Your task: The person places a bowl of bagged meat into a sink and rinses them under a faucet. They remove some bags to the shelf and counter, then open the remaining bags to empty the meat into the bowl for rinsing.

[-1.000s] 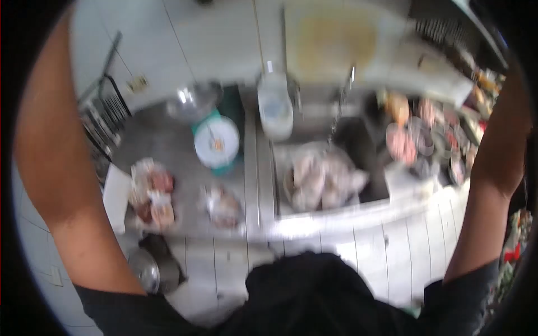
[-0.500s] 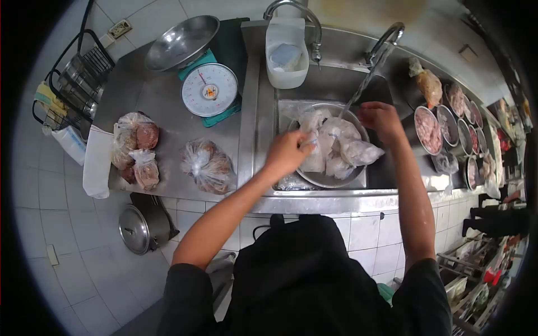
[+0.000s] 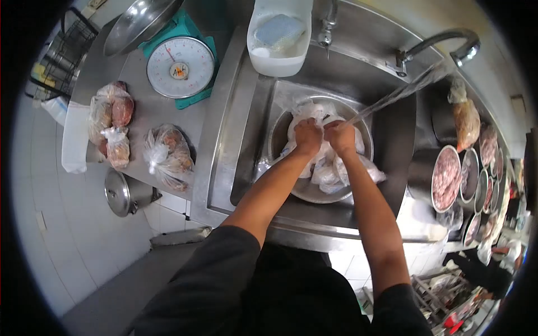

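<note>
While the fingers of the left hand (image 3: 308,137) curl closed on a cloudy, translucent plastic bag (image 3: 315,110), those of the right hand (image 3: 339,138) bunch tightly on the same plastic, just beside them. The bag lies in a wide, round steel basin (image 3: 321,197), among other whitish, filled plastic bags (image 3: 329,175), one of which reaches over the rim on the right. Around the basin is a rectangular stainless-steel sink (image 3: 333,81); a stream of clear water (image 3: 386,99) falls slantwise from a curved chrome faucet (image 3: 440,38) toward the hands. Beyond the basin stands an open white plastic container (image 3: 278,67) with a blue-grey pad (image 3: 280,32) inside. Left of the sink, a teal scale with a round white dial (image 3: 180,67) stands near a knotted clear bag of brownish pieces (image 3: 169,155) and, farther left, clear bags of reddish meat (image 3: 114,120). To the right are round steel pots of pink meat (image 3: 446,179) and a clear bag with orange-brown contents (image 3: 467,122).
</note>
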